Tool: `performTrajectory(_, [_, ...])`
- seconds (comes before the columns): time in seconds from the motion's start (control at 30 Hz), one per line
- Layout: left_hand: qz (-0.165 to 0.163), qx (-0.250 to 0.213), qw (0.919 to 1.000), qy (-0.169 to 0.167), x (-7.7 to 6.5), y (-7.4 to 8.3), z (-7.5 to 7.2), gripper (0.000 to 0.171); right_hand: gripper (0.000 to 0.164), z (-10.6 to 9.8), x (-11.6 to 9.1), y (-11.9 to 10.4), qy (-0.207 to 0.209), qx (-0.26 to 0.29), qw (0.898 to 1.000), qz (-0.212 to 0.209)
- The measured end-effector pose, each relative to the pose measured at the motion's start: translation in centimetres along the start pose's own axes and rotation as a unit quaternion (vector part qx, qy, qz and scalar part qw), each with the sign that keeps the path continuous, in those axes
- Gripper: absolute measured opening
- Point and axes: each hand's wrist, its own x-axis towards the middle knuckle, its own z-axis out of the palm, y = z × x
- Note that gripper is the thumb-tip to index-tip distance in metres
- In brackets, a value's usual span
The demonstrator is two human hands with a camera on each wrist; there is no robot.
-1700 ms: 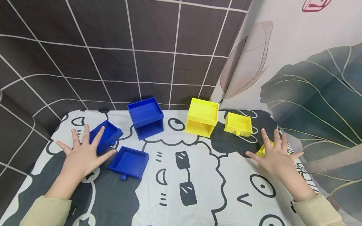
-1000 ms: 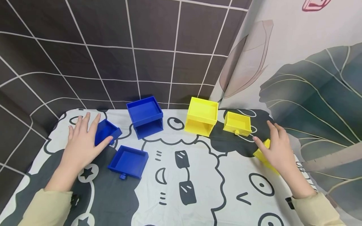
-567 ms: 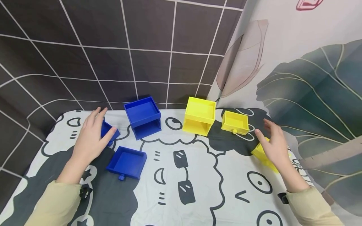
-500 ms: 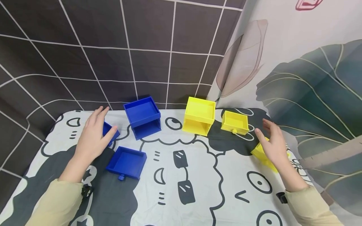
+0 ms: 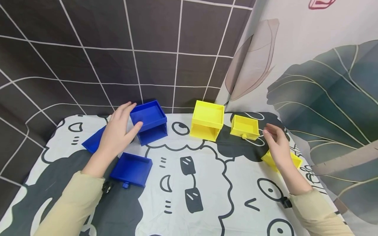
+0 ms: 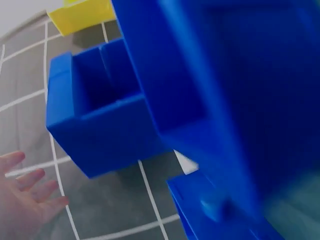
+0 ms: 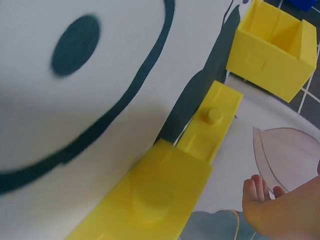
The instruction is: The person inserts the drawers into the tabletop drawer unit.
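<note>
My left hand (image 5: 116,131) reaches forward with fingers extended, held beside the blue drawer cabinet (image 5: 148,114); whether it touches the cabinet I cannot tell. Behind that hand one blue drawer (image 5: 94,141) is partly covered. A second blue drawer (image 5: 133,168) lies nearer, knob toward me. With fingers loosely bent and nothing in them, my right hand (image 5: 278,146) hovers over a yellow drawer (image 5: 296,160), partly hiding it. Another yellow drawer (image 5: 244,127) sits beside the yellow drawer cabinet (image 5: 207,114). In the left wrist view the blue cabinet (image 6: 110,135) shows its empty slot.
A cloth with cartoon faces (image 5: 195,226) covers the table. Behind the cabinets hangs a dark grid-patterned curtain (image 5: 156,68), and a leaf-patterned curtain (image 5: 325,108) borders the right side. Both cabinets stand close to the back edge.
My left hand has moved right from over the back blue drawer toward the blue cabinet. My right hand has shifted slightly left and its fingers have bent from spread. The drawers and cabinets stay put.
</note>
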Motion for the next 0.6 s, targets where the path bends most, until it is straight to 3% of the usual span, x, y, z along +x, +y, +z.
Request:
performTrajectory(0.1, [0.002, -0.001, 0.9999, -0.011, 0.8, 0.9, 0.7, 0.068, 0.069, 0.2, 0.3, -0.1, -0.019, 0.064, 0.998, 0.021])
performTrajectory(0.2, [0.004, -0.009, 0.9997, -0.022, 1.7, 1.7, 1.3, 0.067, 0.064, 0.3, 0.7, -0.3, -0.051, 0.2, 0.977, 0.046])
performTrajectory(0.33, [0.006, -0.025, 0.9991, -0.035, 2.6, 2.6, 2.3, 0.066, 0.044, 0.3, 1.1, -0.6, -0.097, 0.379, 0.913, 0.114])
performTrajectory(0.43, [0.011, -0.041, 0.9984, -0.038, 3.3, 3.3, 3.2, 0.063, 0.038, 0.5, 1.3, -0.9, -0.12, 0.451, 0.868, 0.169])
performTrajectory(0.5, [0.017, -0.056, 0.9975, -0.039, 3.8, 3.8, 3.8, 0.062, 0.039, 0.7, 1.3, -1.1, -0.131, 0.482, 0.844, 0.197])
performTrajectory(0.57, [0.021, -0.07, 0.9965, -0.041, 4.2, 4.4, 4.4, 0.062, 0.041, 0.9, 1.4, -1.3, -0.144, 0.501, 0.826, 0.217])
performTrajectory(0.6, [0.022, -0.076, 0.9959, -0.042, 4.5, 4.7, 4.6, 0.061, 0.041, 1.0, 1.4, -1.4, -0.148, 0.517, 0.811, 0.23])
